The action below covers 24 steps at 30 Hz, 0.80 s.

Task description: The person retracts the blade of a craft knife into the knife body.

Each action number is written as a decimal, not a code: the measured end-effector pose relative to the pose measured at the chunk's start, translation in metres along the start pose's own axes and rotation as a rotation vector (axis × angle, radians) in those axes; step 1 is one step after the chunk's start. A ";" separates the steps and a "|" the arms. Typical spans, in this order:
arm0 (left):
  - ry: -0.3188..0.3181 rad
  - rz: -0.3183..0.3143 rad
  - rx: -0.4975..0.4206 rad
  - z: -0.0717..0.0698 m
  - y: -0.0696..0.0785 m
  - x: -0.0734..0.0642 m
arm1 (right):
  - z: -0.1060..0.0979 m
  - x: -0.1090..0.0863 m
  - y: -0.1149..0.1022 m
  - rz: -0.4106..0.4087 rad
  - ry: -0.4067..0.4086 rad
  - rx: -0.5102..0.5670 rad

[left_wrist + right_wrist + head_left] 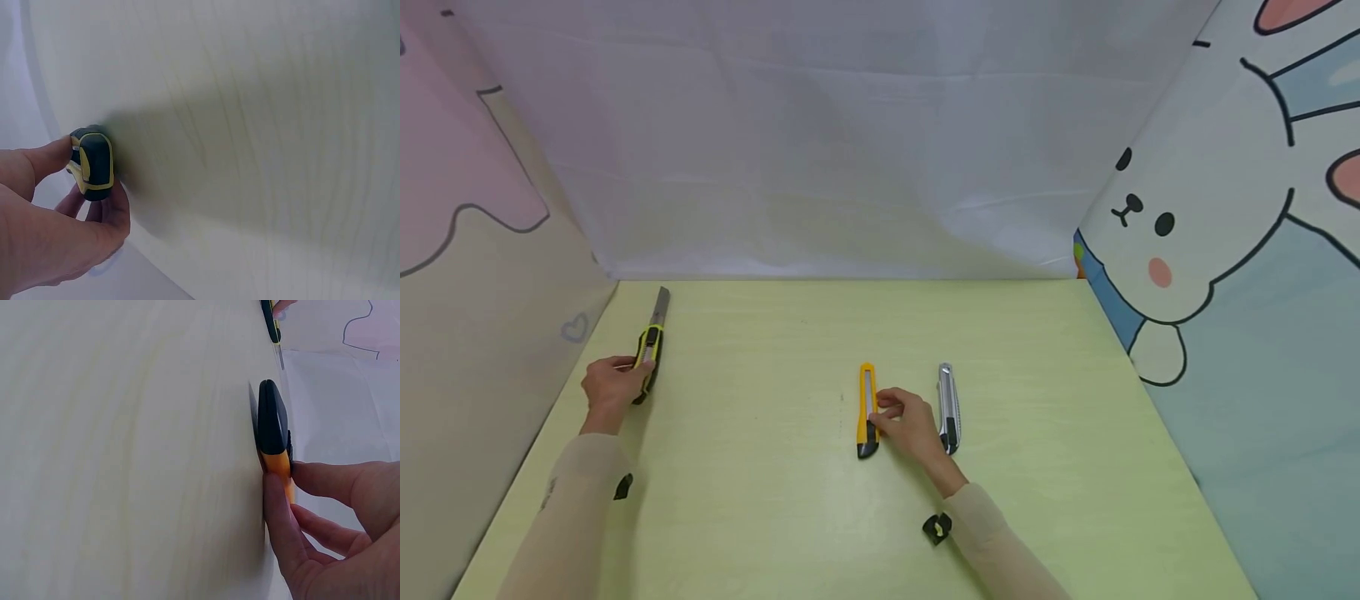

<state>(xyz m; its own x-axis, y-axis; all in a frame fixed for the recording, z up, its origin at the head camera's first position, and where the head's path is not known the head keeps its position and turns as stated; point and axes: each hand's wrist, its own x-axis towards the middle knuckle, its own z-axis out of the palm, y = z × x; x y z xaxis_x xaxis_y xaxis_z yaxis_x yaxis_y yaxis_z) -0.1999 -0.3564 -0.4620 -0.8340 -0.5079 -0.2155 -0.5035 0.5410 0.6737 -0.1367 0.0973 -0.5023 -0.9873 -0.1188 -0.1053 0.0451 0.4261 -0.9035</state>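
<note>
On the table's left, my left hand (610, 386) grips a black-and-yellow utility knife (648, 354) by its handle, its grey blade extended and pointing away from me. The left wrist view shows the handle's butt end (97, 164) between thumb and fingers. Near the middle, my right hand (913, 427) pinches a yellow utility knife (864, 429) with a black end. In the right wrist view, the thumb sits at the black slider of this yellow knife (275, 464), with fingers against the other side. Just right of that hand lies a silver utility knife (951, 407) with a black slider.
The pale yellow-green table (760, 517) ends at a white cloth backdrop (820, 167). A cartoon-printed sheet (1247, 400) stands along the right side, and another printed sheet (482, 333) along the left. Small black devices are worn at both wrists.
</note>
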 end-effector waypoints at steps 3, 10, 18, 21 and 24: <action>-0.007 -0.012 0.011 -0.001 0.000 0.001 | 0.000 0.000 0.000 -0.007 -0.005 0.002; -0.038 -0.030 0.017 -0.004 -0.003 0.003 | 0.000 -0.001 -0.003 -0.004 -0.005 0.020; -0.111 -0.053 0.005 -0.010 -0.004 0.004 | -0.001 -0.001 -0.003 -0.006 -0.002 0.018; -0.152 -0.075 -0.032 -0.012 -0.005 0.006 | -0.001 -0.001 -0.002 -0.013 -0.003 0.010; -0.193 -0.094 -0.064 -0.013 -0.007 0.008 | 0.000 -0.001 -0.001 -0.019 -0.002 0.006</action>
<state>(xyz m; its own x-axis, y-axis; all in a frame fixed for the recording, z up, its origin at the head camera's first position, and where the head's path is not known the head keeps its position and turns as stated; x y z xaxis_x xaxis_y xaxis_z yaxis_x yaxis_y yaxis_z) -0.2006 -0.3729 -0.4595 -0.8151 -0.4130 -0.4063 -0.5705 0.4503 0.6868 -0.1358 0.0973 -0.5008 -0.9878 -0.1282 -0.0890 0.0275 0.4185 -0.9078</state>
